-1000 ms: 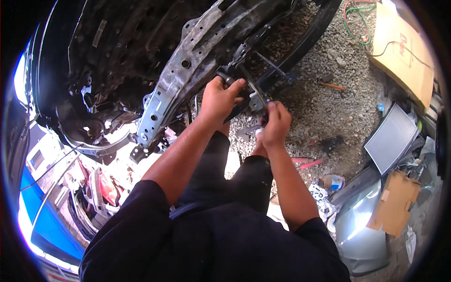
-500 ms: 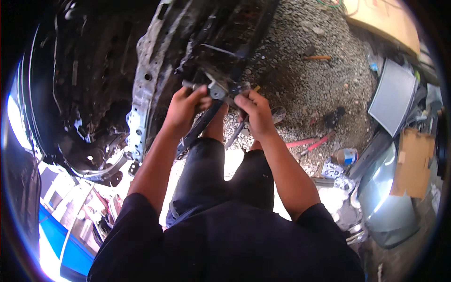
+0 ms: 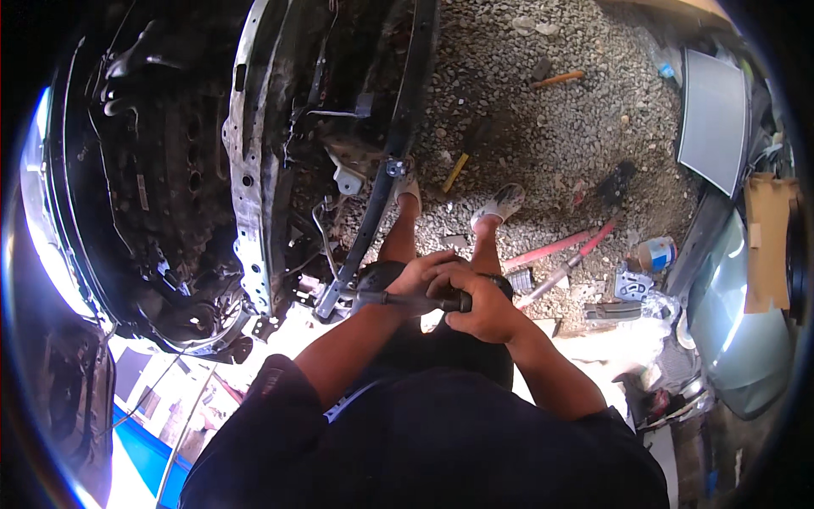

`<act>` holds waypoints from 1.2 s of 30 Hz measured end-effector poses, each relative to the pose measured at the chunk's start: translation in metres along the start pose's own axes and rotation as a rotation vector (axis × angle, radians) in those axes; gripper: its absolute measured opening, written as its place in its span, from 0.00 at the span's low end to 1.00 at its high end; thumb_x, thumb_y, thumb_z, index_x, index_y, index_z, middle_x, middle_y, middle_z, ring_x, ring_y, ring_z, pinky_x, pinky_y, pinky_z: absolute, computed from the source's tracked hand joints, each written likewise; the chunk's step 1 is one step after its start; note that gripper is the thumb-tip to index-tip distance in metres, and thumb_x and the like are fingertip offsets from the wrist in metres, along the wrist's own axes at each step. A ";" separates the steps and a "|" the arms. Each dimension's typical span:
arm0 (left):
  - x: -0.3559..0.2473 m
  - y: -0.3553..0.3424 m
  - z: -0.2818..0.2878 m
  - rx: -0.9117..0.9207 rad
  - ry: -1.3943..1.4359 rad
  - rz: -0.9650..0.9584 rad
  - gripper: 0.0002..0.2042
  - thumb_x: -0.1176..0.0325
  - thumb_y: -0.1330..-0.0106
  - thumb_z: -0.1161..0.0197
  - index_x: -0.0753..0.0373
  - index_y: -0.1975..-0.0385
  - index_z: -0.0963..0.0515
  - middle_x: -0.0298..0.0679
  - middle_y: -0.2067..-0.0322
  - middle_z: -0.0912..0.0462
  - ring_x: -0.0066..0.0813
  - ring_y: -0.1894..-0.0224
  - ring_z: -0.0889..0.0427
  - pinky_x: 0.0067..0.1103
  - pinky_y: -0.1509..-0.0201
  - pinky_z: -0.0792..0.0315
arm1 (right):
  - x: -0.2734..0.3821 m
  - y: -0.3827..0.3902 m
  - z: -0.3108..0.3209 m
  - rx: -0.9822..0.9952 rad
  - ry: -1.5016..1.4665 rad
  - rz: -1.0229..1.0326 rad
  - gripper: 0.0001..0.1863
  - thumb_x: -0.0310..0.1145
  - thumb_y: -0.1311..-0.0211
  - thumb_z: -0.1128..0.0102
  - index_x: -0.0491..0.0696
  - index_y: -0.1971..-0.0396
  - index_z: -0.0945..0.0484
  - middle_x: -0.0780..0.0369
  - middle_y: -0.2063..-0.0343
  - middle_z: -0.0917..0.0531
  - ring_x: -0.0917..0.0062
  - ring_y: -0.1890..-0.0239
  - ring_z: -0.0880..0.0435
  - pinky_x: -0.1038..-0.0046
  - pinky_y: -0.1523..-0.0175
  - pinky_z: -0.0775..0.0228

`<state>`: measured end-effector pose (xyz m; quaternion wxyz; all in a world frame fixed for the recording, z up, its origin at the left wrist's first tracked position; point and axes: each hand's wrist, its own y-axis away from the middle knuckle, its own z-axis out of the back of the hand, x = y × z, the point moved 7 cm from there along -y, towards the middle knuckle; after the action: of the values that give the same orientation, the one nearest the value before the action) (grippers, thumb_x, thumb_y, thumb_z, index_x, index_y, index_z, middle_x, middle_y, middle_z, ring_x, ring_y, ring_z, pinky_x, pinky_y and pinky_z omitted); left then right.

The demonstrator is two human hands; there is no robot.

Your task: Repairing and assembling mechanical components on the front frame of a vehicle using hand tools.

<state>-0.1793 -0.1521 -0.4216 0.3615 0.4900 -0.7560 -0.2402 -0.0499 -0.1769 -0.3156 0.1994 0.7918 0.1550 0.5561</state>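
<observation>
A dark rod-shaped tool (image 3: 415, 302) lies crosswise in front of my lap, its thick end toward the left. My right hand (image 3: 487, 305) is closed round its right end. Just beyond the rod, my left hand (image 3: 417, 276) has its fingers drawn together against the right hand's fingers; whatever they pinch is hidden. Ahead of the hands, a dark metal bar (image 3: 373, 216) slants along the stripped vehicle body. A light metal bracket (image 3: 346, 176) sits left of that bar, and a bent metal rod (image 3: 324, 233) hangs close by.
The stripped vehicle body (image 3: 248, 161) fills the left. On the gravel (image 3: 492, 93) lie a hammer (image 3: 560, 79), a yellow strip (image 3: 455, 173) and a red-handled tool (image 3: 581, 246). A container (image 3: 655, 254), cardboard (image 3: 767, 246) and a pale curved panel (image 3: 738, 322) are at the right.
Both hands have come away from the bracket and back toward my body, meeting over my lap. The dark rod-shaped tool now lies across in front of them. The view has shifted.
</observation>
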 end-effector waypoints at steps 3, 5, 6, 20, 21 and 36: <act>-0.004 -0.007 -0.008 0.049 0.014 -0.005 0.17 0.58 0.15 0.49 0.65 0.48 0.19 0.41 0.54 0.14 0.35 0.54 0.14 0.31 0.46 0.20 | 0.007 0.019 0.012 -0.004 -0.010 -0.083 0.21 0.20 0.44 0.35 0.45 0.48 0.18 0.60 0.49 0.17 0.77 0.49 0.15 0.72 0.42 0.23; -0.015 0.002 -0.010 -0.111 -0.266 -0.132 0.15 0.60 0.16 0.46 0.66 0.48 0.19 0.41 0.53 0.14 0.35 0.55 0.14 0.30 0.47 0.19 | 0.011 0.030 0.027 -0.052 -0.014 -0.045 0.22 0.21 0.44 0.34 0.45 0.47 0.18 0.61 0.52 0.16 0.77 0.50 0.15 0.72 0.43 0.23; -0.030 0.015 -0.005 -0.269 -0.539 -0.270 0.14 0.63 0.17 0.44 0.68 0.47 0.20 0.42 0.53 0.14 0.35 0.57 0.14 0.29 0.49 0.19 | 0.004 0.037 0.037 -0.102 -0.096 -0.143 0.22 0.22 0.43 0.33 0.46 0.46 0.18 0.60 0.51 0.15 0.75 0.49 0.14 0.71 0.42 0.22; -0.106 0.054 -0.102 -0.314 -0.287 -0.536 0.14 0.63 0.15 0.44 0.68 0.47 0.19 0.48 0.52 0.12 0.45 0.45 0.10 0.34 0.36 0.16 | -0.005 0.079 0.121 -0.332 -0.517 -0.081 0.20 0.20 0.45 0.34 0.39 0.50 0.22 0.58 0.63 0.14 0.78 0.60 0.14 0.75 0.55 0.21; -0.104 0.052 -0.105 -0.313 -0.287 -0.535 0.14 0.63 0.15 0.44 0.68 0.47 0.19 0.48 0.52 0.12 0.45 0.45 0.10 0.34 0.36 0.16 | -0.005 0.076 0.117 -0.333 -0.517 -0.081 0.20 0.20 0.45 0.34 0.39 0.50 0.22 0.58 0.63 0.14 0.78 0.60 0.14 0.75 0.55 0.21; -0.135 0.056 -0.180 -0.212 -0.349 -0.768 0.19 0.58 0.14 0.45 0.69 0.40 0.21 0.53 0.45 0.12 0.44 0.40 0.12 0.38 0.32 0.19 | -0.028 0.034 0.111 -0.392 -1.005 0.056 0.22 0.21 0.44 0.33 0.43 0.48 0.22 0.62 0.62 0.16 0.79 0.67 0.18 0.73 0.61 0.28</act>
<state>-0.0354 -0.0076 -0.3117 0.1611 0.6479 -0.5398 -0.5127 0.0460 -0.2358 -0.3553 0.3782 0.9120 -0.0876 0.1326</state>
